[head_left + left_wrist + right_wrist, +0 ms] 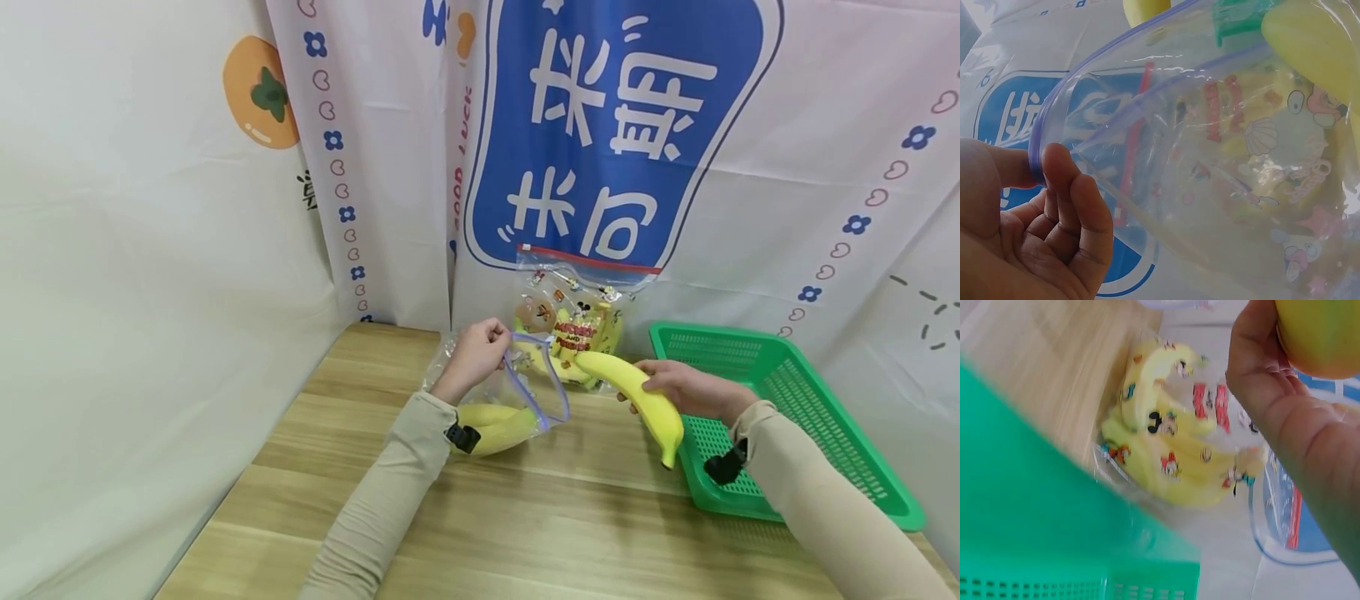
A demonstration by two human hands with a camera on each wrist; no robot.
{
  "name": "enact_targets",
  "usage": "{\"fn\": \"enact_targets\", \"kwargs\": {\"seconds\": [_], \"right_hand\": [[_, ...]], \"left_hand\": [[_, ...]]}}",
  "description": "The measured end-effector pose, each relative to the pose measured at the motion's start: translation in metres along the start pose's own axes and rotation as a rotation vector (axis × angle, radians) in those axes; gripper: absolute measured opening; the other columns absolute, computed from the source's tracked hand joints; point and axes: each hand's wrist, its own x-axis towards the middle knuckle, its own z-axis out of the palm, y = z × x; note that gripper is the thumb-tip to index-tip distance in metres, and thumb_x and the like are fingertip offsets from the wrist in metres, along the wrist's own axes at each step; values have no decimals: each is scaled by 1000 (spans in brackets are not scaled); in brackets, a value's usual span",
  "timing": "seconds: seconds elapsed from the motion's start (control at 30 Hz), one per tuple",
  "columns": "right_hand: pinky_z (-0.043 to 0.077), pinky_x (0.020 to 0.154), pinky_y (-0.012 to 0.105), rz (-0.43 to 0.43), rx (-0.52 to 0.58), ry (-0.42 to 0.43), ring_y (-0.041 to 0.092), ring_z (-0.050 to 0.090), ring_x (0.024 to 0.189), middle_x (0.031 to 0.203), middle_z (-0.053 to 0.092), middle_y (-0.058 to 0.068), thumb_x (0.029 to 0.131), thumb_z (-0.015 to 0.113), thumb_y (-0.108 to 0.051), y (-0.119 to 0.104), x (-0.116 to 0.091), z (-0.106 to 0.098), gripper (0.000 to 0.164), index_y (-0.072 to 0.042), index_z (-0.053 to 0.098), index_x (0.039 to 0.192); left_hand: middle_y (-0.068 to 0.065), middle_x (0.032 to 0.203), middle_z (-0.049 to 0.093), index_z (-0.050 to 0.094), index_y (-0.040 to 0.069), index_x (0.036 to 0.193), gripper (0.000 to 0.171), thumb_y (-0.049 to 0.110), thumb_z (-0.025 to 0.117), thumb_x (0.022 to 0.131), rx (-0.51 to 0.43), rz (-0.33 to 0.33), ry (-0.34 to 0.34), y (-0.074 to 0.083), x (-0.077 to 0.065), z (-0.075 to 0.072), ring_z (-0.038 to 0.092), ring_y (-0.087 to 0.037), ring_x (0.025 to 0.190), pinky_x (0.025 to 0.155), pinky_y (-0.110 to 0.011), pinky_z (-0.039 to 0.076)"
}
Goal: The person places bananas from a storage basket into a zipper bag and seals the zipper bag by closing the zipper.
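My left hand [477, 354] pinches the purple-edged rim of a clear zip bag [1210, 181] between thumb and forefinger, and the bag's mouth gapes toward the right. Yellow bananas [495, 427] lie inside it on the table. In my right hand [686, 389] is another banana [637, 392], gripped round its middle, its stem end pointing down toward me and its other end near the bag's mouth. The right wrist view shows only part of that banana [1322, 337] at the top. Cartoon prints cover the bag's film in the left wrist view.
A second printed zip bag [577, 325] with a red closure, holding several bananas, leans against the patterned curtain [405, 167] at the back. At the right of the wooden table [525, 533] stands a green plastic basket [840, 417], beneath my right forearm.
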Motion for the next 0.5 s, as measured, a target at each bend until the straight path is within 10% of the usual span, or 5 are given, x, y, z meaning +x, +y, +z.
{"fn": "enact_targets", "kwargs": {"seconds": [0.5], "right_hand": [[51,81,38,39,-58,11,30,57,102,125,49,24,96,49,-12,1,28,32,59,8,19,142]], "left_hand": [[-23,89,64,63,4,94,18,16,49,97,-18,13,-4,1,1,0,60,-16,60,53,-25,46]]}}
